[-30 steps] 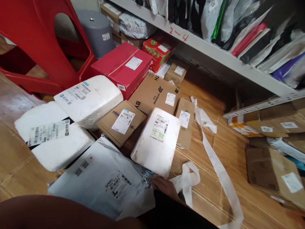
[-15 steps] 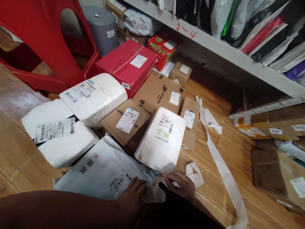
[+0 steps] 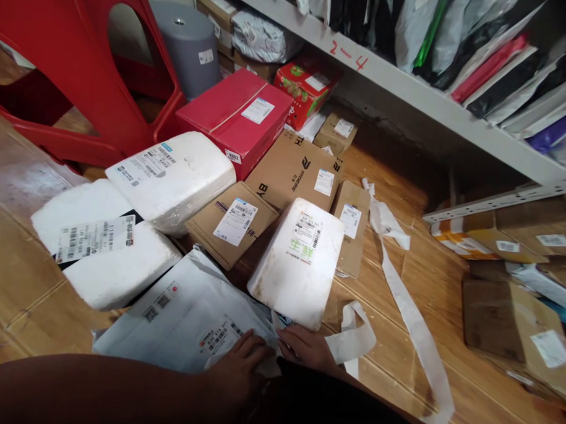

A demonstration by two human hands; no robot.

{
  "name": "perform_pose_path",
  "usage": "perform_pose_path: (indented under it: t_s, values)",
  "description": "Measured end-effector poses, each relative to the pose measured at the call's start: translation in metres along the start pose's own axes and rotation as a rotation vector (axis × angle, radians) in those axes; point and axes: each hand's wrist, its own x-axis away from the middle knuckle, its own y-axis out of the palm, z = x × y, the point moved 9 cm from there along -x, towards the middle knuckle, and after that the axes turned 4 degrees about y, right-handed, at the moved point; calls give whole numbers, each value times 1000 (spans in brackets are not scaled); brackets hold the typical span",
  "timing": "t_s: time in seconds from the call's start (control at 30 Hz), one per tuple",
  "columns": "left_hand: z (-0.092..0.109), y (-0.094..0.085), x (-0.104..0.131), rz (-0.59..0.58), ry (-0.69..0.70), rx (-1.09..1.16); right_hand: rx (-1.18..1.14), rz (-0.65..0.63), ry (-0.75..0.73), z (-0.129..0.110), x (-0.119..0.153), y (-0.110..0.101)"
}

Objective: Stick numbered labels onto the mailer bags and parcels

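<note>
A grey-white plastic mailing bag (image 3: 177, 319) with a printed label lies in front of me. My left hand (image 3: 243, 359) is on its near right edge, fingers bent over the plastic. Beside it, my right hand (image 3: 306, 347) is closed at the bag's right end, its fingertips pinching a white strip (image 3: 353, 341) that comes out behind the hand and loops on the floor. My thumbs and the near edge of the bag are mostly hidden. Just beyond my right hand sits a white wrapped block (image 3: 300, 262) with a label and green writing.
More white wrapped parcels (image 3: 173, 177) lie left, with a cardboard box (image 3: 231, 225) and red box (image 3: 235, 117) behind. A long white strip (image 3: 401, 296) trails over the wooden floor. A red stool (image 3: 97, 75) stands left; a metal shelf (image 3: 385, 79) holds parcels.
My right hand has moved slightly left towards my left hand. The looped white strip now reaches up to the right hand.
</note>
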Motion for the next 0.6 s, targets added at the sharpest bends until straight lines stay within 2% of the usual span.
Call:
perform_pose_path:
  t_s: [0.1,0.17,0.23,0.3,0.4,0.5,0.6]
  values:
    - [0,-9,-9,20,15,-11,215,-2,-120,-7,1,5]
    - [0,-14,-15,6,18,-20,275,-84,-186,-13,4,6]
    - [-1,-14,-18,-30,9,-48,266,-129,-270,-24,9,3]
    - [-1,-11,-18,-67,17,-83,192,-76,-316,-33,13,-7]
    - [3,-3,-14,-80,103,-101,41,69,-283,-29,19,-16]
    - [5,5,-11,-91,162,-115,-67,187,-177,-8,28,-16]
    - [-7,1,-17,-87,66,-156,-123,210,-70,16,34,-10]
